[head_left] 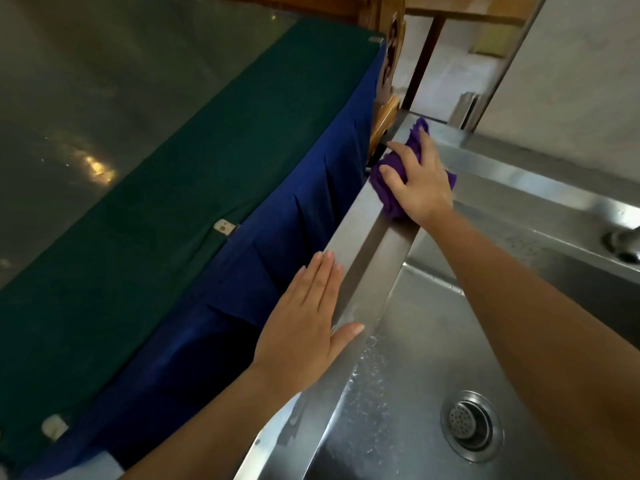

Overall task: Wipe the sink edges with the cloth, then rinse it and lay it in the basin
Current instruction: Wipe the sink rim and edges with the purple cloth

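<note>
Right hand (pixel 415 181), fingers spread, pressed purple cloth (pixel 391 204) onto sink rim (pixel 367 258); left hand (pixel 304 317), at its seven o'clock, rested flat, empty.

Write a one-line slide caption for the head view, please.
Right hand presses a purple cloth onto the sink edge; left hand rests flat on the same edge, nearer the camera.
</note>
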